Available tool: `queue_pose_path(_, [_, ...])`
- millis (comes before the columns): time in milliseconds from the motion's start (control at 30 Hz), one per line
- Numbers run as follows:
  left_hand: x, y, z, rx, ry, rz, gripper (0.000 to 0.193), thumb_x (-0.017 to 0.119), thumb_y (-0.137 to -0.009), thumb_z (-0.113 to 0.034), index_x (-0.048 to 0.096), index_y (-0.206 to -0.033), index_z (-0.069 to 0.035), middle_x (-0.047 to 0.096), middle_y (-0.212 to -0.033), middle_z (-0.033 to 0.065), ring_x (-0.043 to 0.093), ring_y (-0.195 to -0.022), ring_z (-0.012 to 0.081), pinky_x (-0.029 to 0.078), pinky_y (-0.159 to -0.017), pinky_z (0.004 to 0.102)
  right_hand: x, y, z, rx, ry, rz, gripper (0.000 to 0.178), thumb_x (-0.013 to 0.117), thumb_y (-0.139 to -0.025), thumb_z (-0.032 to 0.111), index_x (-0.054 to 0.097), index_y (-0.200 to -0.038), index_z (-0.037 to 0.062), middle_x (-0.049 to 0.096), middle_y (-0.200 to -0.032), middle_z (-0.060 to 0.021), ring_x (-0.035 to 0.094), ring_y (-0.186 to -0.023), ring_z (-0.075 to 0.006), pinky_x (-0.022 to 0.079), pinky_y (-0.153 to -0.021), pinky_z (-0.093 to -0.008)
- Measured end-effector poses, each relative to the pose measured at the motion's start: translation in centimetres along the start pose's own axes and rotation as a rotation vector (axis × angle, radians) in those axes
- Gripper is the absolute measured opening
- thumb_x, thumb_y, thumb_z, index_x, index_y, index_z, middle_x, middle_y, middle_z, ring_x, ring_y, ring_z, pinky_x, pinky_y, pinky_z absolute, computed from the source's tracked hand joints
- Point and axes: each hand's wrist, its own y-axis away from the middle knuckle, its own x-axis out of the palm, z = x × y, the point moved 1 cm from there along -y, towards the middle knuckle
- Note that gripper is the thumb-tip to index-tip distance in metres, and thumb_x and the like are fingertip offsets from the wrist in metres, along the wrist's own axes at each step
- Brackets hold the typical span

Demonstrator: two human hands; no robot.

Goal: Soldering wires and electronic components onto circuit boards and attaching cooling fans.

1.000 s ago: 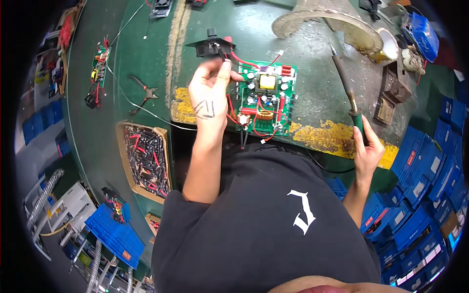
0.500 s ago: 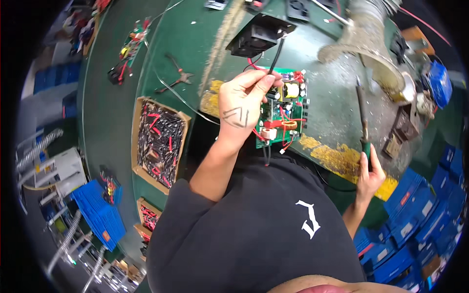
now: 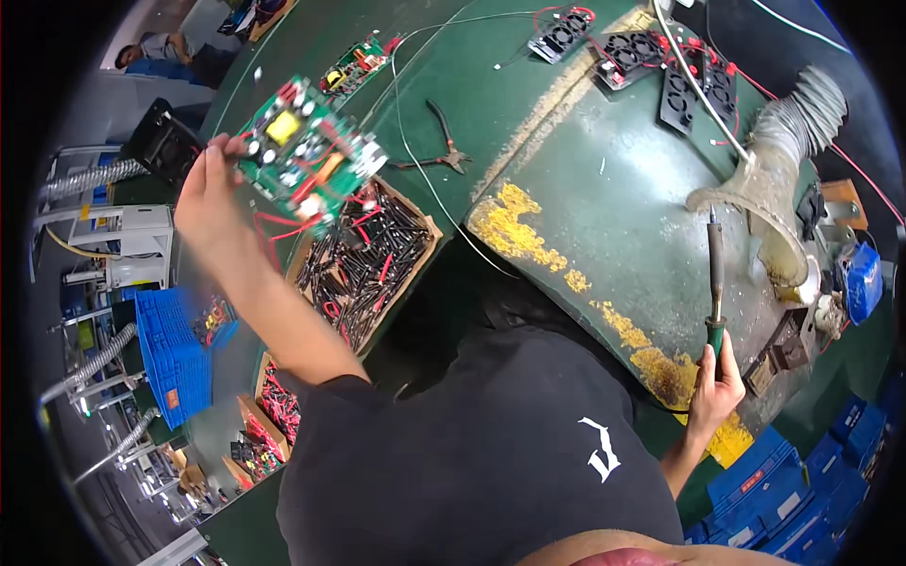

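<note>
Out to the left, my left hand is closed in a pinch beside a green circuit board, carrying it through the air. Motion smears the board, and what exactly the fingertips grip is hard to make out. A black fan panel hangs on the other side of the hand. Red wires trail from the board above a cardboard box of black and red pieces. My right hand is wrapped around the green handle of a soldering iron, its tip pointing away from me below a funnel-shaped hood.
Cutting pliers and another circuit board lie on the green table. Several fan panels sit at the back. A white cable loops across the table. Blue crates stand left. Far left, another person is visible.
My left hand has swung left, lifting the circuit board and fan panel off the work mat and over by the box. My right hand still holds the soldering iron, nearly in place.
</note>
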Motion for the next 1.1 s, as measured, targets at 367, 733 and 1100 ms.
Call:
queue_pose_path(367, [-24.7, -15.0, 29.4, -0.117, -0.704, -0.173, 0.020, 0.065, -0.100, -0.011, 0.074, -0.109, 0.004, 0.077, -0.090, 0.0075, 0.065, -0.068, 0.0106, 0.046, -0.059, 0.0222, 3.8, -0.6, 3.0, 0.018, 0.008, 0.037, 0.039, 0.069, -0.099, 0.006, 0.065, -0.137, 0.0025, 0.062, -0.081, 0.0025, 0.050, -0.068, -0.0036, 0.039, -0.058, -0.0199])
queue_pose_path(733, [-14.8, -7.4, 30.4, -0.094, -1.222, -0.210, 0.023, 0.067, -0.083, -0.023, 0.080, -0.088, -0.004, 0.076, -0.090, 0.0189, 0.073, -0.073, 0.0343, 0.058, -0.069, 0.0433, 6.9, -1.8, 4.3, -0.031, 0.043, 0.029, 0.038, 0.069, -0.099, 0.009, 0.066, -0.137, 0.0056, 0.058, -0.075, 0.0040, 0.046, -0.061, -0.0023, 0.035, -0.053, -0.0198])
queue_pose_path(1100, [2.7, -14.4, 36.3, -1.140, 1.118, -0.395, 0.038, 0.044, -0.110, -0.035, 0.054, -0.079, -0.016, 0.053, -0.063, -0.0054, 0.040, -0.044, 0.0058, 0.027, -0.037, 0.0219, 7.2, -1.5, 5.5, -0.006, 0.003, 0.032, 0.038, 0.068, -0.099, 0.006, 0.066, -0.137, 0.0035, 0.060, -0.076, 0.0013, 0.050, -0.064, -0.0047, 0.040, -0.056, -0.0211])
